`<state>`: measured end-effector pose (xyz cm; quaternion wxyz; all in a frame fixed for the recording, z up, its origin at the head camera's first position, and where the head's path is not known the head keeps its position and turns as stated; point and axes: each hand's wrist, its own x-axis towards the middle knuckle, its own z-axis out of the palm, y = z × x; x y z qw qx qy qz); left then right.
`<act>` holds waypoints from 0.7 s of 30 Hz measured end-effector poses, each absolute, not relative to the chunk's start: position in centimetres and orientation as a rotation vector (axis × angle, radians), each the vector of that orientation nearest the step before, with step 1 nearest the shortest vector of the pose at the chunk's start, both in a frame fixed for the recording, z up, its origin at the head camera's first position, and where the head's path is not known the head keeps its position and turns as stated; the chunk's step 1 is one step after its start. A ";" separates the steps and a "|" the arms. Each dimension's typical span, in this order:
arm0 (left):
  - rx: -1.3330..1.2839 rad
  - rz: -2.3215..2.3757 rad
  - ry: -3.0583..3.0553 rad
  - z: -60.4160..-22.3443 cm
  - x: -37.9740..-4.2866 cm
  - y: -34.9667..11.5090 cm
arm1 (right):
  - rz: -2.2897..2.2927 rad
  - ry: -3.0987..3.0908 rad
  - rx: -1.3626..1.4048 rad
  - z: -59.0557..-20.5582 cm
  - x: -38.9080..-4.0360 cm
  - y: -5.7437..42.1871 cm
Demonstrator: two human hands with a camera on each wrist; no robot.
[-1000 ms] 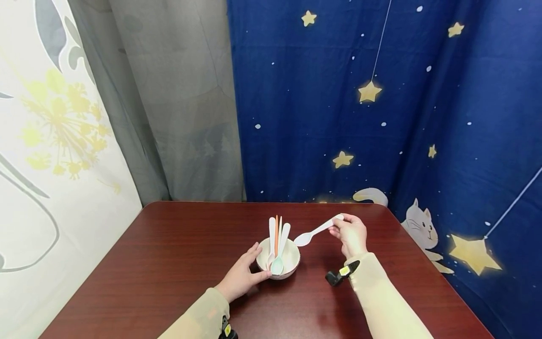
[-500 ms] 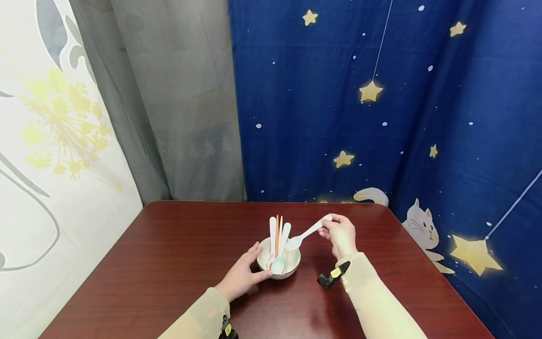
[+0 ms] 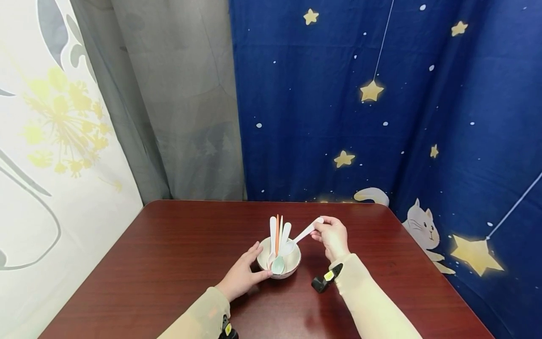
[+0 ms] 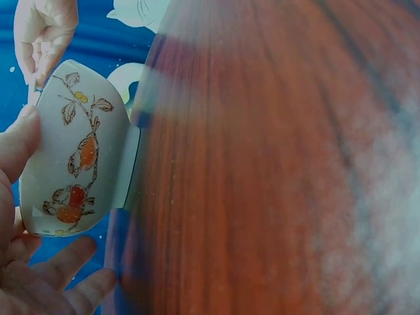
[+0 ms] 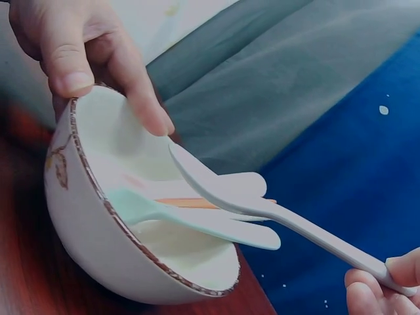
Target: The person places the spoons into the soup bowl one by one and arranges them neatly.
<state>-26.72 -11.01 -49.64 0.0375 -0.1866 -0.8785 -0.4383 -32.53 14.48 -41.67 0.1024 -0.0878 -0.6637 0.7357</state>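
Observation:
A cream bowl (image 3: 291, 269) with a brown rim stands on the table; the left wrist view shows birds and leaves painted on its side. My left hand (image 3: 242, 277) grips the bowl by its rim, thumb on the near side and fingers on the left. Several utensils lean in the bowl: a mint-green spoon (image 5: 210, 226), a thin orange handle (image 3: 277, 235) and white handles (image 3: 273, 230). Between thumb and fingers, my right hand (image 3: 332, 238) pinches the handle end of a white spoon (image 5: 308, 230). That spoon's head is tilted down over the bowl's right side.
The dark red-brown wooden table (image 3: 190, 245) extends around the bowl. Behind it hang a grey curtain (image 3: 190, 117) and a blue curtain (image 3: 296, 117) with stars. A white patterned curtain (image 3: 63, 226) hangs at the left. Each wrist wears a black camera strap.
My right hand has moved left, bringing the white spoon's head from beside the bowl to over its inside. The left hand and the bowl have stayed in place.

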 end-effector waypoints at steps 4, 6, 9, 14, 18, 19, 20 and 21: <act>-0.571 -1.344 -2.696 -49.6 -26.7 -11.0 | 2.175 -1.969 -0.261 -42.0 -32.5 14.1; -0.570 -1.346 -2.696 -49.6 -26.7 -11.0 | 2.181 -1.977 -0.260 -42.2 -32.5 13.9; -0.570 -1.348 -2.698 -49.6 -26.7 -11.0 | 2.184 -1.994 -0.266 -42.6 -32.6 13.7; -0.570 -1.349 -2.701 -49.6 -26.7 -11.0 | 2.164 -2.036 -0.246 -43.0 -32.6 13.5; -0.571 -1.360 -2.693 -49.5 -26.6 -10.9 | 2.143 -2.075 -0.214 -43.3 -32.6 13.3; -0.569 -1.362 -2.692 -49.4 -26.6 -10.9 | 2.144 -2.081 -0.205 -43.4 -32.6 13.2; -0.567 -1.364 -2.692 -49.4 -26.6 -10.9 | 2.145 -2.087 -0.201 -43.4 -32.7 13.2; -0.566 -1.366 -2.692 -49.4 -26.6 -10.9 | 2.148 -2.092 -0.196 -43.5 -32.7 13.1</act>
